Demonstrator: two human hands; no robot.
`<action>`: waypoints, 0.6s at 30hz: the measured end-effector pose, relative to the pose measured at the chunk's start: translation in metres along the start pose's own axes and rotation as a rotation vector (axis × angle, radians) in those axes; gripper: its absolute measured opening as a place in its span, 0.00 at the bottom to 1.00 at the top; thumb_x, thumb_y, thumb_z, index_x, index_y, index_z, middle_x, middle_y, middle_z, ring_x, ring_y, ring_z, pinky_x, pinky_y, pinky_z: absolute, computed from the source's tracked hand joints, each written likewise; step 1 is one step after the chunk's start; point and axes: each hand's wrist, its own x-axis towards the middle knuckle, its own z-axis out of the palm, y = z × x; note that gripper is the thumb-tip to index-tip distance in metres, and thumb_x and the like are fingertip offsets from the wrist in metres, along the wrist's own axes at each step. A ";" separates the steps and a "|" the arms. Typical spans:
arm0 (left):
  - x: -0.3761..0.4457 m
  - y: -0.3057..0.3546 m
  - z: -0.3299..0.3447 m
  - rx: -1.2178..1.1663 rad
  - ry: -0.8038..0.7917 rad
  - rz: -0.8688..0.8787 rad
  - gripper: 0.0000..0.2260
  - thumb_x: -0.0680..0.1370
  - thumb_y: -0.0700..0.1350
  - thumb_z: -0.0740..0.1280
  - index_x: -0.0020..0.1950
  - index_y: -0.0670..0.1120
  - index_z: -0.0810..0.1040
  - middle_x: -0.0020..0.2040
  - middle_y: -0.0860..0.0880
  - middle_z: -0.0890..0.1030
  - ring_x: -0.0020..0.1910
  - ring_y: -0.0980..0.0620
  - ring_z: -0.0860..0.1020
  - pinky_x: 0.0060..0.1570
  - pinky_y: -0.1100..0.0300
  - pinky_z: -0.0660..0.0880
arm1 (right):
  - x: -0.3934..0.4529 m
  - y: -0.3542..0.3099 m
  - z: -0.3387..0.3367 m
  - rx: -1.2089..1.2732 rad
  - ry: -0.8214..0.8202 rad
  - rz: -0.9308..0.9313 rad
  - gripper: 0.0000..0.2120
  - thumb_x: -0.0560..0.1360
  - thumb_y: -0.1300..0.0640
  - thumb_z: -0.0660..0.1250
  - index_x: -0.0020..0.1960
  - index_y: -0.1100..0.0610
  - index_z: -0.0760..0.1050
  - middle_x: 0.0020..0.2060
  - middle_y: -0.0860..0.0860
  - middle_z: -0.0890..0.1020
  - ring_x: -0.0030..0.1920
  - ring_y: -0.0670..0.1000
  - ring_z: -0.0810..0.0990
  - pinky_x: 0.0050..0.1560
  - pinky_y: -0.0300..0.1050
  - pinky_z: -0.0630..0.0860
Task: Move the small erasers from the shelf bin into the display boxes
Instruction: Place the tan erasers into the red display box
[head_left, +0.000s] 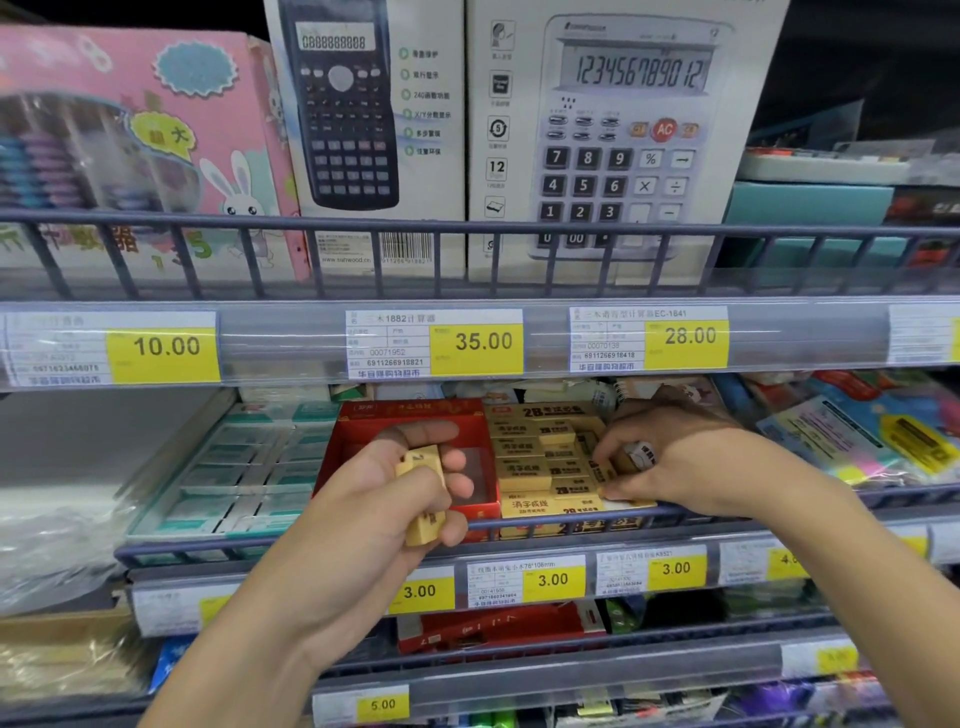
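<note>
My left hand (400, 493) grips a small stack of yellow erasers (423, 499) in front of the red display box (415, 421), which looks nearly empty. To its right, a yellow display box (550, 506) holds several yellow 2B erasers (524, 470) in rows. My right hand (660, 457) reaches into that box's right side, fingertips on an eraser at the edge. A small white wrapped piece (641, 454) shows under its palm; whether the hand holds it is unclear.
A grey wire rail (519, 525) runs along the shelf front below the boxes. A teal tray of flat packs (244, 467) sits at the left, colourful packets (857, 436) at the right. Calculator boxes (623, 135) stand on the shelf above, price tags (478, 340) beneath them.
</note>
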 end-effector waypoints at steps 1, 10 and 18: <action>-0.001 0.000 0.000 0.000 -0.007 -0.002 0.17 0.74 0.27 0.68 0.60 0.40 0.79 0.44 0.46 0.85 0.36 0.51 0.80 0.33 0.61 0.77 | 0.000 -0.001 0.000 0.006 -0.005 0.014 0.14 0.70 0.35 0.72 0.55 0.34 0.77 0.59 0.33 0.72 0.59 0.43 0.72 0.60 0.42 0.71; -0.004 -0.001 0.004 -0.095 -0.148 -0.010 0.23 0.75 0.39 0.73 0.67 0.37 0.72 0.58 0.37 0.85 0.58 0.38 0.85 0.50 0.52 0.84 | -0.017 -0.012 -0.003 -0.069 0.146 -0.068 0.14 0.76 0.39 0.67 0.61 0.36 0.77 0.64 0.36 0.72 0.62 0.40 0.70 0.61 0.41 0.71; -0.003 -0.008 0.009 -0.041 -0.219 0.011 0.23 0.74 0.43 0.73 0.65 0.36 0.73 0.60 0.37 0.85 0.60 0.39 0.84 0.54 0.55 0.83 | -0.043 -0.077 0.018 0.436 0.355 -0.580 0.24 0.74 0.43 0.74 0.68 0.41 0.75 0.62 0.38 0.75 0.66 0.46 0.74 0.64 0.37 0.69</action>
